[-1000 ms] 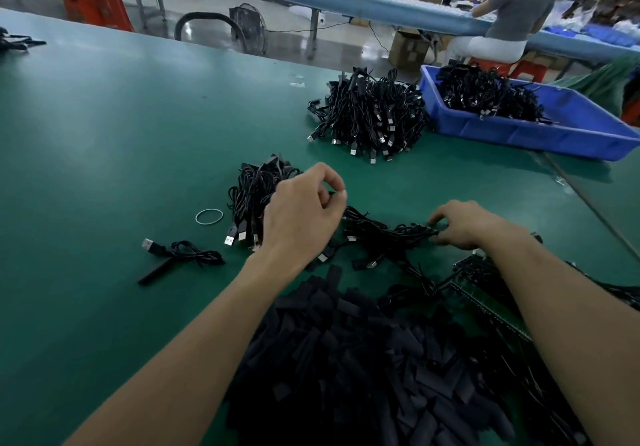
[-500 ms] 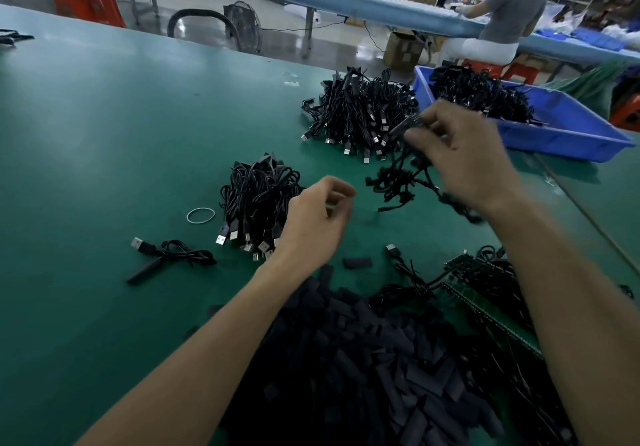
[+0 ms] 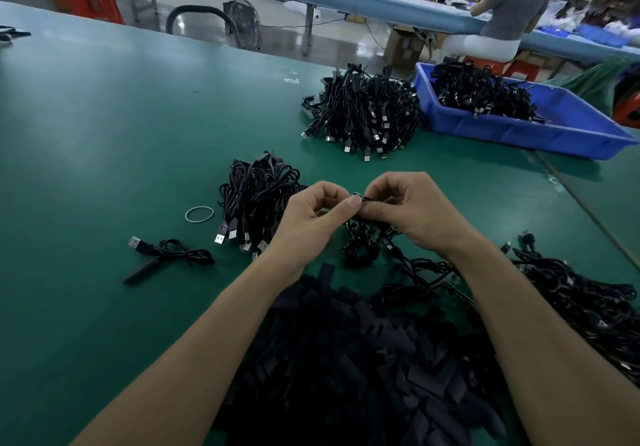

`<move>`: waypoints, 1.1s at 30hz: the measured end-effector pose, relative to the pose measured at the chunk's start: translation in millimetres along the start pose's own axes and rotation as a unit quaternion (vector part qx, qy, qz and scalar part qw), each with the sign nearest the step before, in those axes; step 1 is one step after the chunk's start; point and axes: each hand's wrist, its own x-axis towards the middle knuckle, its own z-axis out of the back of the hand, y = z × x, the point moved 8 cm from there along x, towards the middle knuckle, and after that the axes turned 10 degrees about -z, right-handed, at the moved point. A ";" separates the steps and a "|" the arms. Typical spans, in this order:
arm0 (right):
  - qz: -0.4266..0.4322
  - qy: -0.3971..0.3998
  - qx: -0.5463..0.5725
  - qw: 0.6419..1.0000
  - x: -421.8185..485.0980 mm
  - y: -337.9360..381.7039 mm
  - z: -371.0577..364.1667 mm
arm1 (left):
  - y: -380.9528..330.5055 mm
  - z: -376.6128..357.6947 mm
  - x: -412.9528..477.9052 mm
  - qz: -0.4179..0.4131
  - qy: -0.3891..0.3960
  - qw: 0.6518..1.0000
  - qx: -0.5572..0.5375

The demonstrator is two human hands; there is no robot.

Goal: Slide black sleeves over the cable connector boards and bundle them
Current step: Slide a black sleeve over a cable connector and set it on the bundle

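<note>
While both hands meet above green matte table, narrow dark connector board with pale toothed top edge sits between them, level. Left hand: fingers curled, thumb and forefinger pinch board's left end. Right hand: curled fingers pinch its right end. Thin black cable hangs beneath in tangle onto table. Heap of flat black sleeves near forearms.

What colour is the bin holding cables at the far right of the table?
Blue. The bin shows clearly in the head view.
</note>
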 end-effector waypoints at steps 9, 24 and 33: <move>-0.033 0.093 0.090 0.991 1.2 -10.3 -8.4 | 8.7 -9.0 -2.0 0.059 0.053 0.988 -0.134; -0.062 -0.301 0.080 0.948 -4.9 -21.8 74.8 | -29.5 9.4 7.0 -0.074 -0.072 0.976 -0.190; 0.047 -0.249 -0.155 0.955 -13.2 21.9 42.1 | -80.9 34.5 2.2 -0.186 -0.102 0.977 -0.005</move>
